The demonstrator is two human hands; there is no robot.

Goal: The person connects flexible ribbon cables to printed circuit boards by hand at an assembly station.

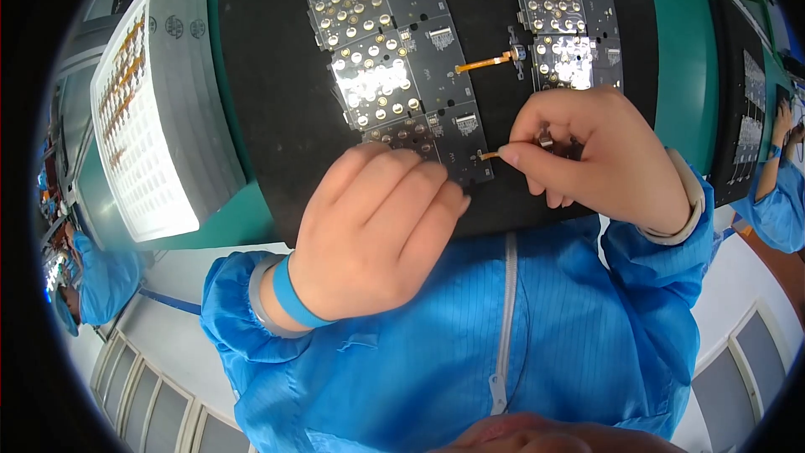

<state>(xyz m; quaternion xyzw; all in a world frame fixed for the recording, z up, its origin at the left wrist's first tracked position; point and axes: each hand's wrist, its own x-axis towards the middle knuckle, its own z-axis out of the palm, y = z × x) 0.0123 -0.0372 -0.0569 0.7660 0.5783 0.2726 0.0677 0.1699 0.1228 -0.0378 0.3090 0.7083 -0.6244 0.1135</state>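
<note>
A dark circuit board panel (432, 75) with several round metal pads lies on a black mat (272, 109). My left hand (377, 222) is closed over its near end, fingers curled together on the board; their tips are mostly hidden. Thumb and forefinger of my right hand (595, 155) pinch a short orange flex cable (489, 155) at the panel's near right edge. The cable's small dark end part (547, 141) shows inside the curl of that hand. Farther up the same edge, two more orange flex cables (486, 61) stick out to the right, each ending in a small metal part.
A second board panel (562, 8) lies on the mat to the right. At the left, a white tray (180, 201) holds rows of orange flex cables on a grey stack. Green table surface (683, 84) borders the mat. Other people in blue work at both sides.
</note>
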